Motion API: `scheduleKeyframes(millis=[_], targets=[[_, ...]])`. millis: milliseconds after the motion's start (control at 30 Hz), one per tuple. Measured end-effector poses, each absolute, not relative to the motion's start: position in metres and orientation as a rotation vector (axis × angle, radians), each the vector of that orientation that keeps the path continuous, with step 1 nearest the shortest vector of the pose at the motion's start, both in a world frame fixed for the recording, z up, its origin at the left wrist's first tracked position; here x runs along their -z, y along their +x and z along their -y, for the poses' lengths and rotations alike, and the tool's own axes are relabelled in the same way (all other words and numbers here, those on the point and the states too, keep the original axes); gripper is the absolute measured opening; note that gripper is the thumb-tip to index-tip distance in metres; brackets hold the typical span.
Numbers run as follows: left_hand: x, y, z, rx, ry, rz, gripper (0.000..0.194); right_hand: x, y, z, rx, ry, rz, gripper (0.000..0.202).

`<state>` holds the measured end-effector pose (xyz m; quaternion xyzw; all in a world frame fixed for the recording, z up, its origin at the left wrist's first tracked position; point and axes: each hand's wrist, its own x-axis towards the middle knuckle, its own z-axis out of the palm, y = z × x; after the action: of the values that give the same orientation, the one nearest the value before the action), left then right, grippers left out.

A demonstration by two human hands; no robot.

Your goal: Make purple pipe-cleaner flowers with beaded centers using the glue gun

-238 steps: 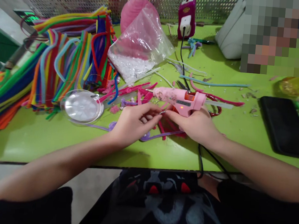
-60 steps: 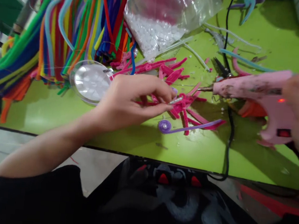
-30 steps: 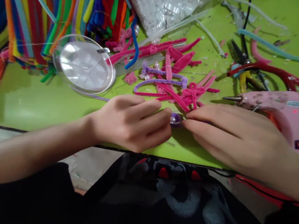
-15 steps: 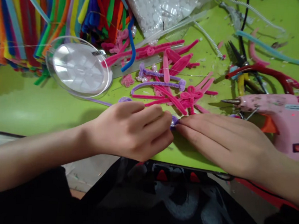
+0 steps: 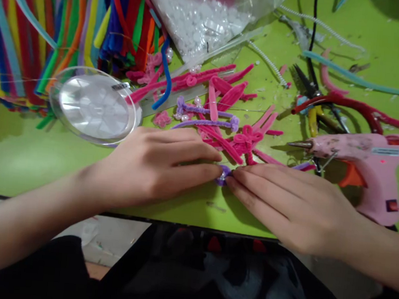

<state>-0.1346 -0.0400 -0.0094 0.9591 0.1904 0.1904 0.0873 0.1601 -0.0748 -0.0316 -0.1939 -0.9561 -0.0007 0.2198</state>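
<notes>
Between my fingertips, just above the table, is a small purple pipe cleaner piece (image 5: 222, 176) with a shiny pearl bead at its middle. My left hand (image 5: 159, 164) pinches its left side, fingers stretched toward it and pressed close. On the opposite side my right hand (image 5: 292, 204) grips the edge between thumb and fingers, which hide part of it. Right behind my hands lie pink pipe cleaner pieces (image 5: 247, 139) and a bent purple pipe cleaner (image 5: 205, 122) with curled ends.
A clear spool of thread (image 5: 93, 105) stands left, near bundles of coloured pipe cleaners (image 5: 24, 36). Behind is a bag of white beads (image 5: 203, 24). To the right are a pink glue gun (image 5: 363, 154) and pliers (image 5: 312, 94). The green table's front edge (image 5: 193, 224) runs below my hands.
My left hand has gone from curled fingers to straighter ones, still at the purple piece. My right hand keeps its hold. The whole view has shifted slightly.
</notes>
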Motion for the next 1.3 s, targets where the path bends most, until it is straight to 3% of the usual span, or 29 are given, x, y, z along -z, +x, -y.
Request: scheduleKeyframes(millis=[233,400,533,800,1100,1300], targets=[[0.015,-0.128,0.036,-0.561,2.679,-0.485,0.017,0.027,0.162,0.074,0.027,-0.535,2.708,0.029],[0.013,-0.125,0.034,-0.579,2.611,-0.509,0.016,0.025,0.157,0.064,-0.111,-0.646,2.627,0.018],[0.017,-0.123,0.034,-0.605,2.605,-0.534,0.015,0.02,0.153,0.053,-0.21,-0.664,2.681,0.027],[0.018,-0.12,0.031,-0.553,2.49,-0.654,0.017,0.012,0.155,0.046,0.08,-0.528,2.749,0.032],[0.019,-0.122,0.033,-0.543,2.456,-0.698,0.019,0.012,0.155,0.046,0.078,-0.489,2.761,0.027],[0.018,-0.12,0.03,-0.534,2.445,-0.637,0.019,0.01,0.152,0.046,0.08,-0.536,2.76,0.036]])
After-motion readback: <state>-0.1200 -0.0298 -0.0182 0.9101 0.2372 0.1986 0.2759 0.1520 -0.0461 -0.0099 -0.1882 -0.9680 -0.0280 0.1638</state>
